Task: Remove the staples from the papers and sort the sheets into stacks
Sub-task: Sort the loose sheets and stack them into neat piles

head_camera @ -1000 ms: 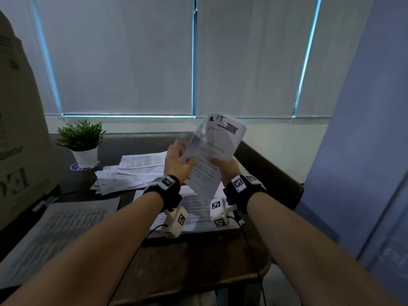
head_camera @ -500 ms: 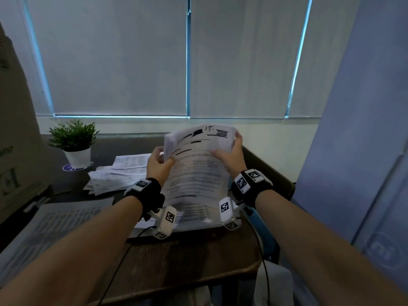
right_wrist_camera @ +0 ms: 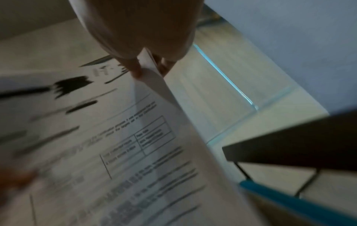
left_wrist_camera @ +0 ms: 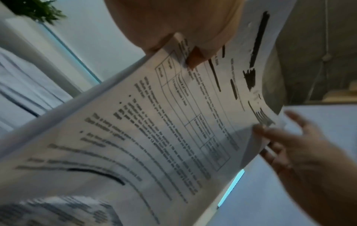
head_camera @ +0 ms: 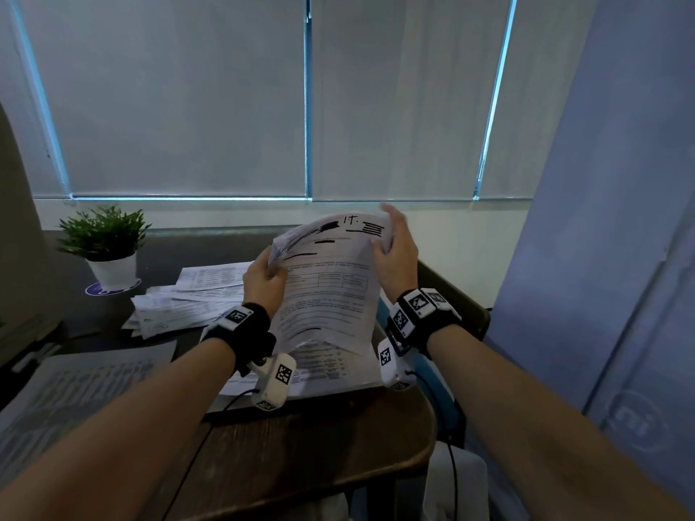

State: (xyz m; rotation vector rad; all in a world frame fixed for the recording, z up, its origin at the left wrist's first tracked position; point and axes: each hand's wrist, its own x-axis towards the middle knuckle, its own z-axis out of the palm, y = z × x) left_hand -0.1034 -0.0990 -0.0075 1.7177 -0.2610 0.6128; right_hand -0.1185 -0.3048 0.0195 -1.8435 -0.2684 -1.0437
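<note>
Our left hand [head_camera: 263,282] pinches the upper left edge of the printed sheets [head_camera: 327,291], thumb on the front. Our right hand [head_camera: 396,250] pinches their upper right corner. The sheets hang mid-frame above more papers [head_camera: 331,374] on the table [head_camera: 301,438].

Handwritten "IT." tops the held sheet [head_camera: 331,280]; its print is unreadable.

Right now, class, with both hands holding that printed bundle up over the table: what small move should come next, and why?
Probably peel the front sheet away at its top right corner. The left hand pinches the bundle at its top left edge, and the right hand already has thumb and fingers either side of that corner. No staple is visible, so check the pinched corner first.
</note>
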